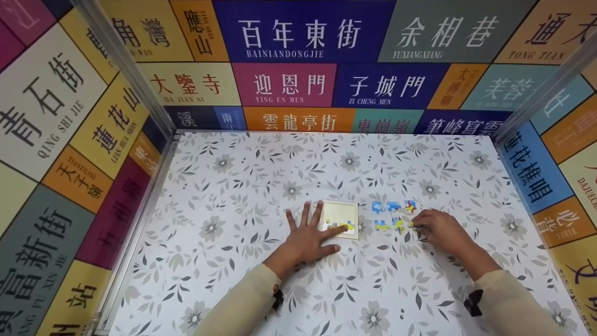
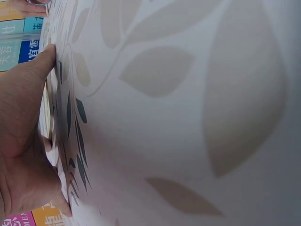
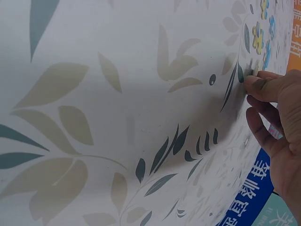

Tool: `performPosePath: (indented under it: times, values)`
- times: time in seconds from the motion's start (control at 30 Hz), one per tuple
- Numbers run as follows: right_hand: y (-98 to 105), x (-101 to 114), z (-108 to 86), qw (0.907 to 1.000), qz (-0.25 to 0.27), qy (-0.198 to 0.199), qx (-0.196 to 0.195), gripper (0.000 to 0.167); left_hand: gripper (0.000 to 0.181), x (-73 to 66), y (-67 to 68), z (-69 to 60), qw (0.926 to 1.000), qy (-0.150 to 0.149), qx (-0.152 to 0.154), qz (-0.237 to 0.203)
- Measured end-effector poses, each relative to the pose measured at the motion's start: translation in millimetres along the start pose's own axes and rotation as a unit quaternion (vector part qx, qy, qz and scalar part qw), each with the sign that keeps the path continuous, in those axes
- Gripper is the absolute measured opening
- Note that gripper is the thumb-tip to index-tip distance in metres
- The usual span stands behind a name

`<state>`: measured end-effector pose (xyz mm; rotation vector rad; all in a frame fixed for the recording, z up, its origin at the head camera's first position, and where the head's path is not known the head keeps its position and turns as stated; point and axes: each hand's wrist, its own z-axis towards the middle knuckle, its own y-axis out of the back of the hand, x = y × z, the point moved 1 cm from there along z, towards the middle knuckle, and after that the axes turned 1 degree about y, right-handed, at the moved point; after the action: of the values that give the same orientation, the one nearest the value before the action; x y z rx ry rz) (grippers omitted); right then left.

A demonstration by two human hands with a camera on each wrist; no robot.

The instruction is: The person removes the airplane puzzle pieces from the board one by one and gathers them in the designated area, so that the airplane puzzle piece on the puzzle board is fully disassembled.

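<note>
Spreading left fingers point(image 1: 305, 216) across a cream board point(image 1: 341, 212), right fingers point(image 1: 426, 220) pinching one piece point(image 1: 412, 225), blue and yellow jigsaw pieces point(image 1: 394, 205) between.

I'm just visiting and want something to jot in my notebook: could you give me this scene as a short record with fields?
Work surface: white tabletop with a grey floral pattern
Board: small cream square tray, with some coloured pieces along its near side
Loose pieces: blue and yellow puzzle pieces in two rows, right of the tray
Left hand: fingers spread, index finger reaching over the tray
Right hand: pinching a piece at the nearer row's right end
Backdrop: colourful lettered panels
</note>
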<state>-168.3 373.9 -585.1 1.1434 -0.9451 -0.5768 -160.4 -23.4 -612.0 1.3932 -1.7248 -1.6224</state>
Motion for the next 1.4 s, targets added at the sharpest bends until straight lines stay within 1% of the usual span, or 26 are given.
performPosePath:
  times: [0.23, 0.53, 0.7, 0.97, 1.07, 1.27, 1.4]
  values:
    - [-0.1, 0.9, -0.5, 0.9997, 0.008, -0.024, -0.003, 0.019, 0.065, 1.5, -2.0, 1.2, 1.0, 0.001, -0.004, 0.003]
    - [-0.2, 2.9, 0.5, 0.9995, 0.006, -0.032, 0.001, 0.02, 0.065, 1.9, -3.6, 1.9, 1.0, 0.004, -0.001, 0.001]
    - [-2.2, 2.2, 0.4, 0.9997, -0.001, -0.022, -0.006, 0.022, 0.065, 1.7, -3.6, 2.0, 1.0, 0.002, -0.003, 0.002]
    - [0.4, 7.7, 4.0, 0.9998, -0.01, -0.006, 0.015, 0.027, 0.063, 0.6, -0.4, 0.1, 1.0, -0.001, 0.0, -0.005]
    - [1.1, 9.9, 5.0, 0.9997, -0.019, 0.0, 0.017, 0.023, 0.063, 0.4, -1.3, 0.1, 1.0, -0.002, -0.001, -0.002]
    - [-0.4, 12.2, 4.9, 0.9992, -0.037, 0.001, 0.017, 0.009, 0.063, 1.3, -3.4, -0.1, 1.0, -0.003, -0.002, 0.007]
    - [-1.6, 12.8, 4.6, 0.9993, -0.036, -0.002, 0.013, 0.006, 0.063, 1.9, -4.3, 1.1, 1.0, -0.004, -0.003, 0.006]
